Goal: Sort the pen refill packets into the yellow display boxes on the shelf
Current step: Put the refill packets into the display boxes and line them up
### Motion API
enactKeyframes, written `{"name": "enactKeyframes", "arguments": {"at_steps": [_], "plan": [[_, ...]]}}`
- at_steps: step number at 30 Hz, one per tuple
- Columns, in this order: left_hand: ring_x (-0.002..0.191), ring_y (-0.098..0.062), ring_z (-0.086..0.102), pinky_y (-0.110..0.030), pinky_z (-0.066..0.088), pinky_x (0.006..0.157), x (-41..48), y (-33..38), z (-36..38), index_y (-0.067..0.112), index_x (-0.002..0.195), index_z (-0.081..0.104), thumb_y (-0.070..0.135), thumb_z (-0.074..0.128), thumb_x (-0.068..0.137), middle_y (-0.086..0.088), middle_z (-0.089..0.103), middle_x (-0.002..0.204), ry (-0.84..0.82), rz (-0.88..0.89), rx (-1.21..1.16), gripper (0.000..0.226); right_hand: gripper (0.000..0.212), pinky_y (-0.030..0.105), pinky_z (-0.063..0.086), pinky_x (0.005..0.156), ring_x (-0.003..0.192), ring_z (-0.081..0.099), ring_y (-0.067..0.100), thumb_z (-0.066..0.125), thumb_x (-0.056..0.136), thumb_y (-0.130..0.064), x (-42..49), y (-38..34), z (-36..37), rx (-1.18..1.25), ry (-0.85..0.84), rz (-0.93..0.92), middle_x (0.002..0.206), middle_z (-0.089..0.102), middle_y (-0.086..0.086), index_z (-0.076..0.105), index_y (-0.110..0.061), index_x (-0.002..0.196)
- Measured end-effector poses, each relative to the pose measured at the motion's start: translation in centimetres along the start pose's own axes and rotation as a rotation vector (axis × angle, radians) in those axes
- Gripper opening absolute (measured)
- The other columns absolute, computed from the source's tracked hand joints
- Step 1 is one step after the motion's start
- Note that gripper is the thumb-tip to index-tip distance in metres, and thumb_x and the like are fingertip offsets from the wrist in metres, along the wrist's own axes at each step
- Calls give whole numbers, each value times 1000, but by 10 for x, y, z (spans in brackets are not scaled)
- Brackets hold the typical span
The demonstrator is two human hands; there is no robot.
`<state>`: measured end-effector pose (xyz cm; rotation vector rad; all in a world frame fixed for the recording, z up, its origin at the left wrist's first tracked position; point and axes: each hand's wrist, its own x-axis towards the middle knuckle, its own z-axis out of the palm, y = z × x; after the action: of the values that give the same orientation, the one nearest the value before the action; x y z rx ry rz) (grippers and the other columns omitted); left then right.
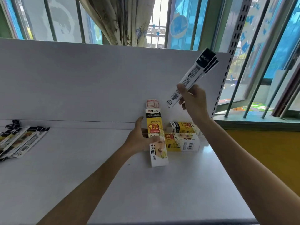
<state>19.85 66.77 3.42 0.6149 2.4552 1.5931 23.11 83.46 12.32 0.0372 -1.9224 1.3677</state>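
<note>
Our right hand [193, 101] pinches a few long, slim refill packets [193, 75], white with black tops. Their long axis tilts up and to the right, above the shelf [81, 168]. Their print is too blurred to read. Our left hand [139, 138] grips the upright yellow display box [155, 132], marked "M&G", "1元" and "0.5". Two more boxes [183, 142] lie flat just beside it, and loose packets [21, 140] lie far left.
</note>
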Motion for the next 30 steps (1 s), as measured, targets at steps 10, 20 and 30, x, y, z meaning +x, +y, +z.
{"name": "enactKeyframes", "arguments": {"at_steps": [10,20,30], "plan": [[93,7,51,-8,43,70,-31,12,-6,61,119,4,24,85,61,20,39,114,-20,412,147,107,17,18,41,43,46,50,9,53,92,-16,-15,-43,-7,183,-254,-52,71,64,1,53,-12,76],[117,-20,41,-30,43,87,-38,39,-25,16,106,57,45,55,75,-15,45,130,424,856,636,43,13,15,42,43,45,52,3,58,89,-16,-40,-56,-14,63,-280,-166,64,65,-9,58,-22,78],[100,-26,62,-37,38,90,-36,62,-33,11,108,60,46,53,77,-5,68,110,117,761,908,48,9,25,51,50,49,55,6,61,87,-24,-35,-51,-11,32,-150,-247,70,64,-6,57,-25,80]]}}
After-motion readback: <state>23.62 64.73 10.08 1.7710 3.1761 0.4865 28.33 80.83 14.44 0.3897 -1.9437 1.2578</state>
